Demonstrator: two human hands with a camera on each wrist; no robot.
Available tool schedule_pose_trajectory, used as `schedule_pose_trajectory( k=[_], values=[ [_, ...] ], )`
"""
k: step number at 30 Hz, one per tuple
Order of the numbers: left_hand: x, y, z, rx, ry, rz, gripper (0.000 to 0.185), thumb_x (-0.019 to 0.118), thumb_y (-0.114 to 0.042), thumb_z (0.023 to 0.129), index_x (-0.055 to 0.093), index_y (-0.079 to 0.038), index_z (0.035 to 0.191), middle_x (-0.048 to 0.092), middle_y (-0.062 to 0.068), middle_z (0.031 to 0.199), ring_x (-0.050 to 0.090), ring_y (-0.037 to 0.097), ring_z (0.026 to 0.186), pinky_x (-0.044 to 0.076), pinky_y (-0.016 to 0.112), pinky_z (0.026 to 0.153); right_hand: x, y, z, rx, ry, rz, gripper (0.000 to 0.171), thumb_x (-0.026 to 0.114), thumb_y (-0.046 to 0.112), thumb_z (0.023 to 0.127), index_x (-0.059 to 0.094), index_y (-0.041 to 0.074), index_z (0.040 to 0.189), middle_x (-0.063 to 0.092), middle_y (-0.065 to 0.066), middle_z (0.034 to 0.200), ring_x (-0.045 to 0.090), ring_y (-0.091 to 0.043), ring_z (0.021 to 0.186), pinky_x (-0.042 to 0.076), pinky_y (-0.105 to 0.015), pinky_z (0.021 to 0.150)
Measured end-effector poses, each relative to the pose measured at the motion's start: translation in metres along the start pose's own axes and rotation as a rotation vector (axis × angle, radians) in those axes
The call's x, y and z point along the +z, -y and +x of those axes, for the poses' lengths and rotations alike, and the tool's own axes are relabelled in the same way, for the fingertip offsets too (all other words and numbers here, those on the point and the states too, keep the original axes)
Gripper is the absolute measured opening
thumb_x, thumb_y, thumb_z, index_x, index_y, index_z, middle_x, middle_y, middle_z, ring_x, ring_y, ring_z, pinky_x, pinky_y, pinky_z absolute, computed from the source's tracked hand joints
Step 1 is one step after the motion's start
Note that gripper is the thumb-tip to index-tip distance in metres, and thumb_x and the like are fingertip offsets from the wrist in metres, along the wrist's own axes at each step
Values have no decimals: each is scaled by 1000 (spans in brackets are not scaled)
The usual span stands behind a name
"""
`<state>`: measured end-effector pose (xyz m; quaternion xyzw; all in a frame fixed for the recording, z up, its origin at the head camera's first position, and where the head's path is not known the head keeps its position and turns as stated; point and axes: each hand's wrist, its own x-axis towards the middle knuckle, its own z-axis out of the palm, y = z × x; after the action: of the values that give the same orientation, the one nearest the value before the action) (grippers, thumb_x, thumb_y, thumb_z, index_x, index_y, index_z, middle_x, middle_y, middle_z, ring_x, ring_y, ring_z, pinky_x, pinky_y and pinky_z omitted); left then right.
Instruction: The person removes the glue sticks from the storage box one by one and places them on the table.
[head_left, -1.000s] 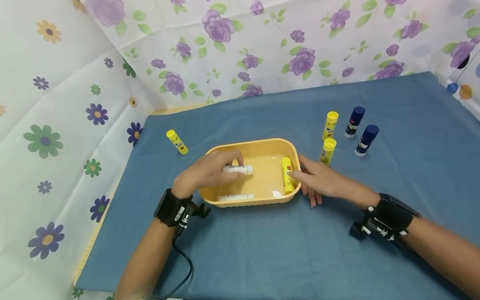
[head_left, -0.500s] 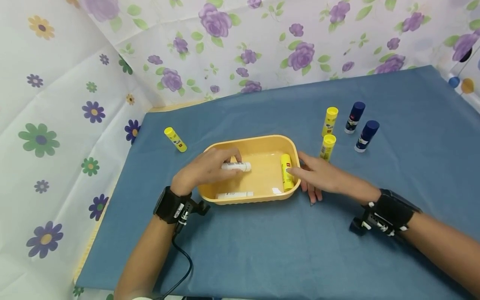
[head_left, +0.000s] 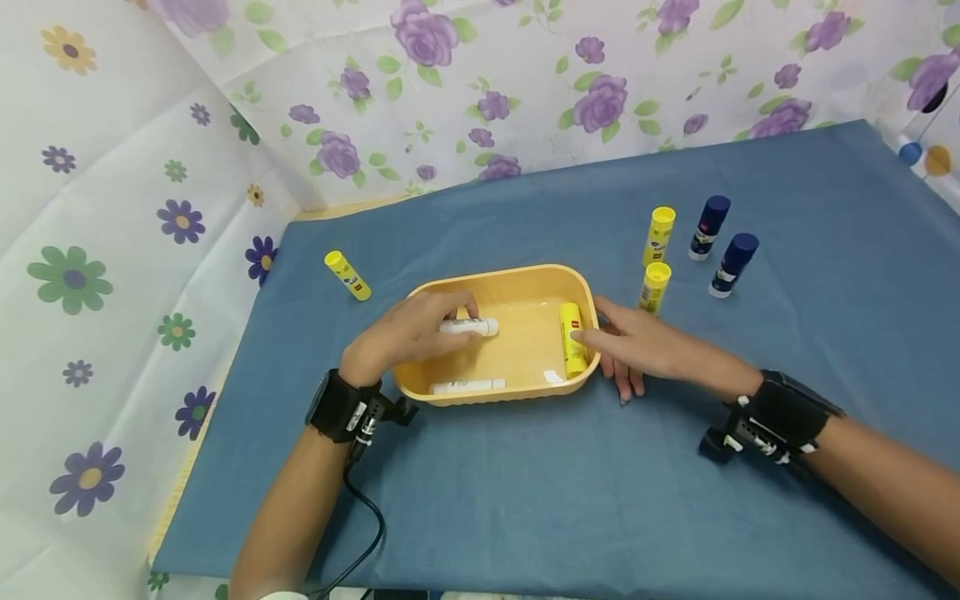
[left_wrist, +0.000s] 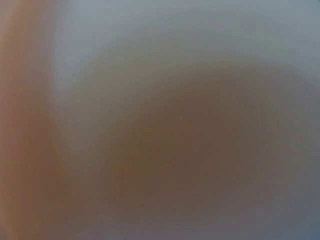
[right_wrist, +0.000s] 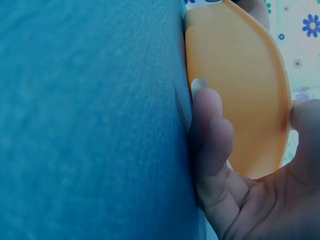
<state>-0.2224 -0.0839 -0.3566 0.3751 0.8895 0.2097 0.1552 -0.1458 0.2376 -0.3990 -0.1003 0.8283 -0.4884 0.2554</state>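
Note:
A yellow plastic basin (head_left: 517,390) sits on the blue cloth in the head view. My left hand (head_left: 408,333) reaches over its left side and pinches a white glue stick (head_left: 480,327) between thumb and fingers, inside the basin. A second white glue stick (head_left: 468,387) lies along the near inner wall. At the right end lies a yellow glue stick (head_left: 572,337). My right hand (head_left: 637,342) grips that end, thumb over the rim, fingers (right_wrist: 215,145) curled against the outer wall in the right wrist view. The left wrist view is a blur.
Two yellow glue sticks (head_left: 658,237) and two dark blue-capped ones (head_left: 731,267) stand right of the basin. Another yellow glue stick (head_left: 348,276) lies to the left. Floral sheets (head_left: 525,92) rise behind and at the left. A black cable (head_left: 381,517) trails from the left wrist.
Both hands keep their hold and place at the basin. Only the head view shifts slightly, so things appear a little higher in it.

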Motion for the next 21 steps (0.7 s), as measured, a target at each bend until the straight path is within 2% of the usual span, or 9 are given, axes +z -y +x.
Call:
schedule_pose_trajectory(
  k=[13,21],
  values=[
    [-5,-3,-5,-40,-26,5,21,71,-31,96,64,-16,110,59,4,88,52,20,72,40,34,64,-1,-1,1,0,8,8,60,51,50,104,28,18,149,64,-15,77,65,-34,50,53,-46,45],
    [-6,1,-3,-52,-101,-9,16,71,-24,96,65,-14,107,63,5,92,56,22,73,46,35,64,-1,-1,-1,-7,12,17,62,51,49,104,24,19,152,64,-16,77,65,-35,50,53,-46,45]
  ],
)
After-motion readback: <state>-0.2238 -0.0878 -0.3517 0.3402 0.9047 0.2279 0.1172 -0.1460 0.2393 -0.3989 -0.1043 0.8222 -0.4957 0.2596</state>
